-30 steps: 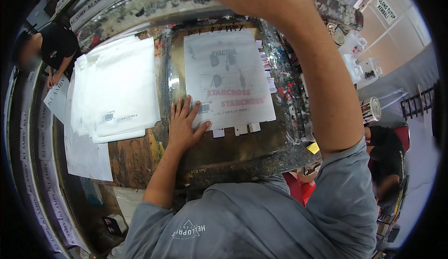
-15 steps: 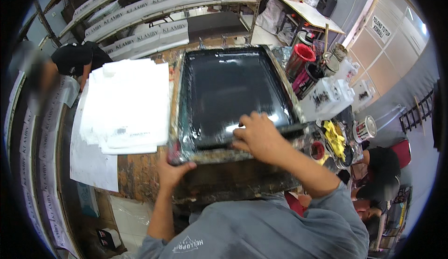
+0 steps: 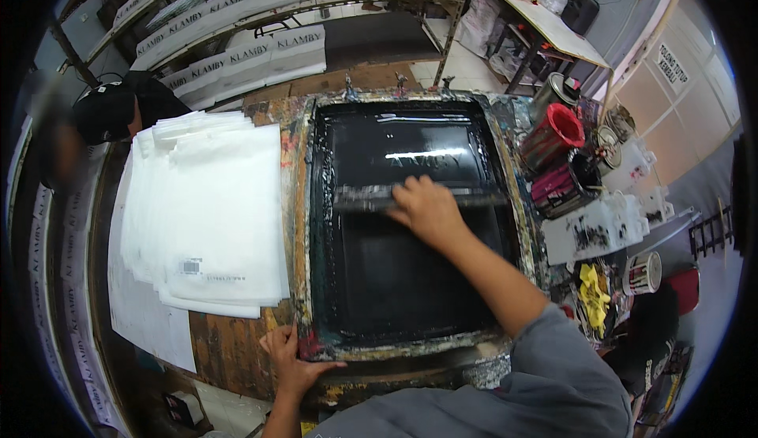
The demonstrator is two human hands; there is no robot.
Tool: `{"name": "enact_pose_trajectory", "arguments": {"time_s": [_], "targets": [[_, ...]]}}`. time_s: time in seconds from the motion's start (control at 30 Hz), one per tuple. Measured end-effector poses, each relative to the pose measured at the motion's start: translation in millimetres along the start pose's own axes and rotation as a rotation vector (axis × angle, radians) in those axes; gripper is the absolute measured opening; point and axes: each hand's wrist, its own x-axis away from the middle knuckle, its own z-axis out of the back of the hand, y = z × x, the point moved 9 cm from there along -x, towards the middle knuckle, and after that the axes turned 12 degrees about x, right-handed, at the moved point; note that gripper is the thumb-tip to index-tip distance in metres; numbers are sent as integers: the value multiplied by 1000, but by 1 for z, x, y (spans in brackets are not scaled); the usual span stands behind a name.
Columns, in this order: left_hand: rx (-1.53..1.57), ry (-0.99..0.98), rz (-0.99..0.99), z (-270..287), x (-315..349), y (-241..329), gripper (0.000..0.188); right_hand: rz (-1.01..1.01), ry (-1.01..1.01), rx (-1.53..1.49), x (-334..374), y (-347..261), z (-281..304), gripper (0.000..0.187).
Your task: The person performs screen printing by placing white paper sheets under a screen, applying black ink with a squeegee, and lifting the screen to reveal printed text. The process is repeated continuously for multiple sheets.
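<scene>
My right hand is closed on the top of a dark, ink-smeared squeegee. The squeegee lies crosswise over the middle of a screen printing frame, whose black inked mesh has a wet band with glare beyond the blade. Faint lettering shows in the mesh at its far part. At the frame's near left corner, my left hand grips the edge, its thumb stretched along the front side and its fingers bent by the left side. What lies under the frame is hidden.
Left of the frame, a stack of white sheets lies on the stained wooden table. Ink cans, including a red one, white plastic jugs and a yellow cloth or glove crowd the right. Another person bends at the far left.
My right hand has moved the squeegee away from the near edge to mid-screen. The left hand stays by the near left corner. The head view has shifted, so the frame looks lower.
</scene>
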Motion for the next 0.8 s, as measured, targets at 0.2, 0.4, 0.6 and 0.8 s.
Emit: {"name": "enact_pose_trajectory", "arguments": {"time_s": [0.2, 0.4, 0.6, 0.8], "targets": [[203, 24, 37, 2, 4, -3, 132, 49, -405, 14, -152, 82, -41, 56], [272, 95, -111, 2, 7, 5, 141, 71, -260, 81, -167, 99, -62, 50], [185, 101, -129, 3, 8, 4, 135, 76, -171, 64, -68, 25, -2, 42], [241, 140, -107, 6, 9, 13, 122, 18, -361, 42, 87, -78, 97, 43]]}}
